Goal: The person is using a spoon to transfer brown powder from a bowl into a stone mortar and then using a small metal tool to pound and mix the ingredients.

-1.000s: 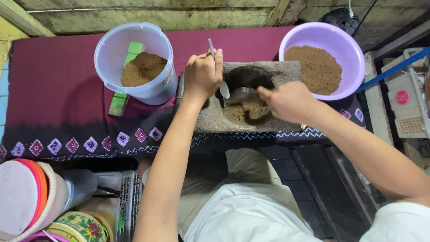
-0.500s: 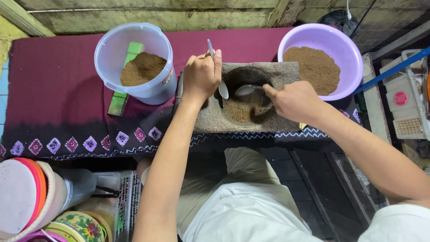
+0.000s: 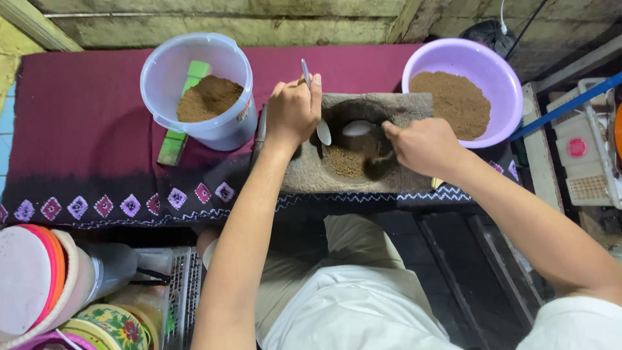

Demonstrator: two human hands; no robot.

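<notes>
From the head view, I take the grey stone mortar [image 3: 353, 146] as my landmark; it sits on the maroon patterned cloth [image 3: 78, 129] that covers the surface. My left hand [image 3: 293, 111] is over the mortar's left rim, fingers curled tight around the handle of a metal spoon [image 3: 322, 131], whose bowl hangs down just inside the hollow. My right hand [image 3: 424, 144] is over the mortar's right side, fingers pinched on a second spoon [image 3: 357, 128], its pale bowl lying across the top of the hollow. So both hands are closed on spoons, neither one spread.

The brown powder [image 3: 345, 162] lies in the lower part of the hollow, beneath and just in front of the two spoon bowls. Left of the mortar stands a pale blue bucket [image 3: 170, 65] with more brown powder in its bottom and a green block [image 3: 175, 139] leaning beside it. Right of the mortar, touching or nearly touching its corner, is a lilac basin [image 3: 505, 84] heaped with the same powder. Well below the mortar, at the lower left, stacked coloured lids and plates [image 3: 39, 285] sit off the cloth.

To do this well, I judge the spoons should work low against the stone, one scraping and the other gathering, with slow strokes so nothing spills over the rim onto the cloth.
</notes>
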